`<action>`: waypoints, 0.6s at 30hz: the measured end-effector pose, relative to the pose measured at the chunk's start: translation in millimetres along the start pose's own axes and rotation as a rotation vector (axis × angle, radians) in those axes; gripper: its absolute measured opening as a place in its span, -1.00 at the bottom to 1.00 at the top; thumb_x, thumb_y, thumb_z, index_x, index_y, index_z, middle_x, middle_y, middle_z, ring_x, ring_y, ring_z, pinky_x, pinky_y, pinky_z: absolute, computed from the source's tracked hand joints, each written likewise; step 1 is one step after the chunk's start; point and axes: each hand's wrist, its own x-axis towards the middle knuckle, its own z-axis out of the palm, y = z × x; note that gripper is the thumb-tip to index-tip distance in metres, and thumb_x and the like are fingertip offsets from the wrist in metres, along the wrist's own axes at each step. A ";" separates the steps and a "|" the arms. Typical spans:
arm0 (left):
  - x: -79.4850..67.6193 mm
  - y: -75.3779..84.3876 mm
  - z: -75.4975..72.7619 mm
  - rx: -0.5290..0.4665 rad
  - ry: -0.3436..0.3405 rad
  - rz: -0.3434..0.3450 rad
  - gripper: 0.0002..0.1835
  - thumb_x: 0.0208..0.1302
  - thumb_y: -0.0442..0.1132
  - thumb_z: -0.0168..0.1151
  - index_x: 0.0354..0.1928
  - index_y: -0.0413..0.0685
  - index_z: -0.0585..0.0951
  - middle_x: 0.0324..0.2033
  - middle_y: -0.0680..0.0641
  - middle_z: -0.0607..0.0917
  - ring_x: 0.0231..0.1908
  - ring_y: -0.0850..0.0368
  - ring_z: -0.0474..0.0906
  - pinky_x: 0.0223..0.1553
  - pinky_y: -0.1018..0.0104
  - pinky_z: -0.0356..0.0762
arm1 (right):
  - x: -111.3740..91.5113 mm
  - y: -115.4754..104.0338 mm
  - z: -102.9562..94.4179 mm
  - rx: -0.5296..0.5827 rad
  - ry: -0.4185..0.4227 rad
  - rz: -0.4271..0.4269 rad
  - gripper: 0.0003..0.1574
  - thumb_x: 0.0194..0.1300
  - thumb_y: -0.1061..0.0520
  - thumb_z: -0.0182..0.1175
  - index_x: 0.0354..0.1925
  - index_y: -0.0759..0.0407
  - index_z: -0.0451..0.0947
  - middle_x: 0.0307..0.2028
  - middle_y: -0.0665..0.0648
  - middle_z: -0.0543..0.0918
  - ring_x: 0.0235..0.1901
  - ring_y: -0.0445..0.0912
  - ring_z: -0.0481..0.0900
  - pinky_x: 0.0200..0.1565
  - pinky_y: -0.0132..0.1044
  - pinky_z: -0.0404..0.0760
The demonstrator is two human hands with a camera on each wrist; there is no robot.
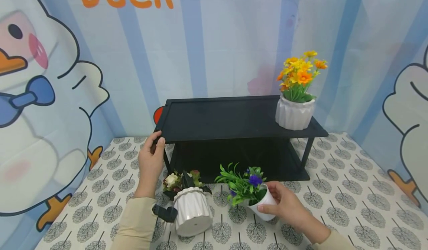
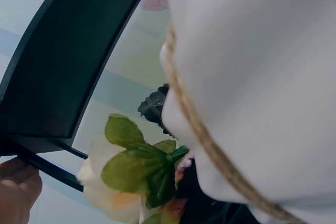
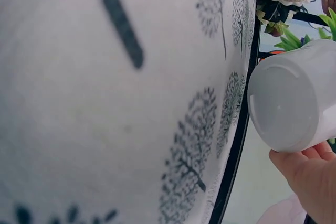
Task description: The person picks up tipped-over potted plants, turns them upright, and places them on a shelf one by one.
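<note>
My right hand (image 1: 287, 205) grips a small white pot (image 1: 264, 205) of green leaves and blue-purple flowers (image 1: 255, 180). It is tilted, with the plant leaning left; the right wrist view shows the pot's smooth round bottom (image 3: 281, 108). At the front left corner of a black two-tier shelf (image 1: 217, 120), my left hand (image 1: 150, 161) holds the edge with thumb and fingers. Beside my left forearm lies a white fluted pot (image 1: 193, 213), its base toward me and its cream and dark red flowers (image 1: 177, 181) toward the shelf. A cord rings this pot (image 2: 210, 145) in the left wrist view.
On the right end of the shelf's top stands a white pot (image 1: 294, 112) with yellow and orange flowers. The table bears a tree-print cloth (image 1: 351, 205). Behind the shelf hangs a blue striped curtain (image 1: 227, 38) with duck pictures.
</note>
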 end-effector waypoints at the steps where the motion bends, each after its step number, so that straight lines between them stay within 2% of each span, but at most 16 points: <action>1: 0.1 -0.2 0.0 0.000 0.001 -0.001 -0.56 0.37 0.02 0.00 0.22 0.05 0.44 0.28 -0.13 0.34 0.19 -0.05 0.38 0.11 0.05 0.39 | 0.8 0.5 -0.6 0.017 -0.007 -0.005 -0.17 -0.10 0.21 0.46 0.10 0.43 0.31 -0.04 0.26 0.53 -0.10 -0.02 0.53 -0.10 -0.26 0.53; 8: 0.3 -0.5 -0.2 0.005 0.000 0.006 -0.55 0.37 0.03 0.00 0.22 0.05 0.44 0.28 -0.13 0.35 0.19 -0.06 0.38 0.12 0.04 0.39 | 3.0 5.2 -3.7 0.063 -0.074 -0.040 -0.14 -0.08 0.25 0.44 0.12 0.47 0.24 -0.02 0.31 0.46 -0.10 0.00 0.52 -0.15 -0.32 0.54; 13: 0.2 -0.2 -0.3 0.004 0.001 0.013 -0.55 0.37 0.03 0.00 0.21 0.03 0.45 0.27 -0.14 0.36 0.19 -0.07 0.39 0.11 0.03 0.40 | 4.3 8.1 -4.2 0.081 -0.106 -0.076 -0.11 -0.09 0.23 0.44 0.12 0.50 0.21 -0.02 0.33 0.45 -0.07 0.02 0.50 -0.10 -0.31 0.53; 18: 0.2 -0.1 -0.2 0.017 0.004 0.010 -0.55 0.37 0.04 0.00 0.22 0.05 0.44 0.25 -0.14 0.38 0.16 -0.07 0.41 0.07 0.03 0.42 | 4.5 10.9 -4.5 0.095 -0.139 -0.070 -0.10 -0.04 0.20 0.43 0.14 0.51 0.17 0.01 0.35 0.42 -0.06 0.04 0.50 -0.12 -0.31 0.53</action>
